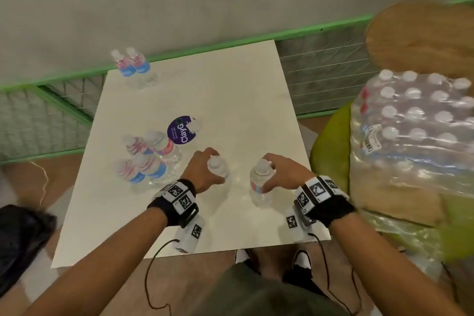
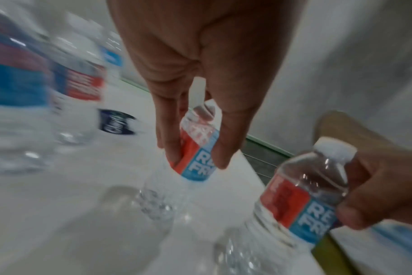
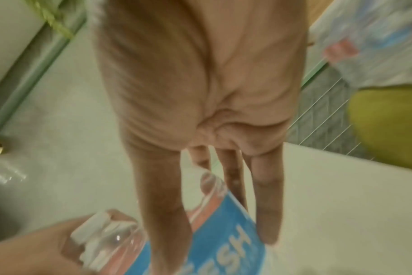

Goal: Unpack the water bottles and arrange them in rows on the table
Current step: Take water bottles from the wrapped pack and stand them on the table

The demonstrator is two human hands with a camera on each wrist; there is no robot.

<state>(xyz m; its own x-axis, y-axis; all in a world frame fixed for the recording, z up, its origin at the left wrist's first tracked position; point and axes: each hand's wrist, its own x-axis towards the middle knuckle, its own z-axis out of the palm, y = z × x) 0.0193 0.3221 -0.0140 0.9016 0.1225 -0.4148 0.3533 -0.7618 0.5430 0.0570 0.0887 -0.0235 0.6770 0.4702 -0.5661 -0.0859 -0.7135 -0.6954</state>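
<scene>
Two clear water bottles with red and blue labels stand upright over the near part of the white table [image 1: 230, 90]. My left hand [image 1: 205, 168] grips the left bottle [image 1: 218, 167] from above, round its shoulder and label. In the left wrist view the left hand [image 2: 195, 158] wraps this bottle [image 2: 160, 201]. My right hand [image 1: 278, 172] grips the right bottle [image 1: 260, 182] by its label. The right wrist view shows that hand [image 3: 223, 241] round the blue label of its bottle [image 3: 235, 214]. Whether the bases touch the table I cannot tell.
Several bottles [image 1: 146, 161] cluster at the table's left middle, and two bottles [image 1: 132, 63] stand at the far left corner. A purple sticker [image 1: 180, 131] lies mid-table. The shrink-wrapped pack [image 1: 415, 120] sits on a yellow-green seat [image 1: 331, 151] at right. A green railing [image 1: 230, 43] runs behind.
</scene>
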